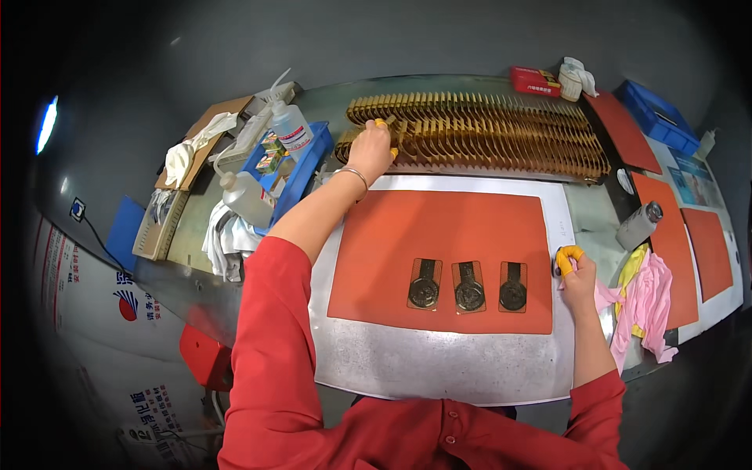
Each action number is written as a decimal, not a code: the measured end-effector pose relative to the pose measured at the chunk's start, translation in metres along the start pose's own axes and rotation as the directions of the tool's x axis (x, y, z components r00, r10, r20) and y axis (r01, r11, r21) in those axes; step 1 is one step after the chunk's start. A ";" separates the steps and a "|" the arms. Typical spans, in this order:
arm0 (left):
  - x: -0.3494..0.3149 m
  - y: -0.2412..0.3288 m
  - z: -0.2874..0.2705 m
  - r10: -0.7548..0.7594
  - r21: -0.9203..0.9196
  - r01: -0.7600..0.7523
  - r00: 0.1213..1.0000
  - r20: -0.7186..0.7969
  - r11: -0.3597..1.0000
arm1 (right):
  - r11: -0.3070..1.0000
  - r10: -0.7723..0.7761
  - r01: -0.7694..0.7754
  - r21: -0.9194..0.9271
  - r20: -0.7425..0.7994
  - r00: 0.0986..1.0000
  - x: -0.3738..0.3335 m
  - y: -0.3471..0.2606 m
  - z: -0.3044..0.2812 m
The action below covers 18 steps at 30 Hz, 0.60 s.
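My left hand (371,149), with yellow finger covers on the fingertips, reaches to the near left end of a long brown rack (486,160) holding rows of thin upright plates. Its fingers are closed there; what they pinch is hidden by the hand. At the right edge of the white sheet, my right hand (577,276) is curled, also with yellow finger covers, around part of a pink cloth (648,294). Between my arms lies an orange mat (446,223). Three flat dark pieces, each with a round medallion shape (424,293), lie in a row on its near half.
Left of the mat, a blue tray (301,176) holds small boxes, beside white squeeze bottles (249,199) and white cloths (227,239). A grey bottle (639,225), more orange sheets (666,243) and a blue bin (656,117) stand right. A red box (535,81) sits behind the rack.
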<state>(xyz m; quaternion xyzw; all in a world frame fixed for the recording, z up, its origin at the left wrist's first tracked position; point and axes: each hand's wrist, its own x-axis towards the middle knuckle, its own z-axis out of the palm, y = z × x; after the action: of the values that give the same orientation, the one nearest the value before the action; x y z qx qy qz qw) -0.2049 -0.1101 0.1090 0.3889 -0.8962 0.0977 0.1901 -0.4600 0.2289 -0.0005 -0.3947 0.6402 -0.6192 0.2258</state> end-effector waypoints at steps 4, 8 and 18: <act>0.005 0.002 -0.003 -0.035 -0.066 0.040 0.996 0.077 0.997 | 1.000 -0.009 0.009 0.015 0.008 1.000 0.001 -0.003 0.001; -0.005 -0.001 -0.008 -0.057 -0.024 0.064 0.977 0.203 0.998 | 0.998 0.064 -0.064 -0.009 0.019 0.998 -0.002 -0.020 0.010; -0.165 0.063 -0.043 0.406 -0.574 -0.148 0.843 0.353 0.805 | 0.997 0.041 -0.041 -0.060 0.009 0.999 -0.003 -0.016 0.004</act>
<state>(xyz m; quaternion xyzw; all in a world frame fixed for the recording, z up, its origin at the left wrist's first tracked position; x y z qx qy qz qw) -0.1363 0.0556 0.0779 0.1941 -0.9548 -0.2184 0.0545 -0.4511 0.2299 0.0140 -0.3910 0.6651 -0.5932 0.2298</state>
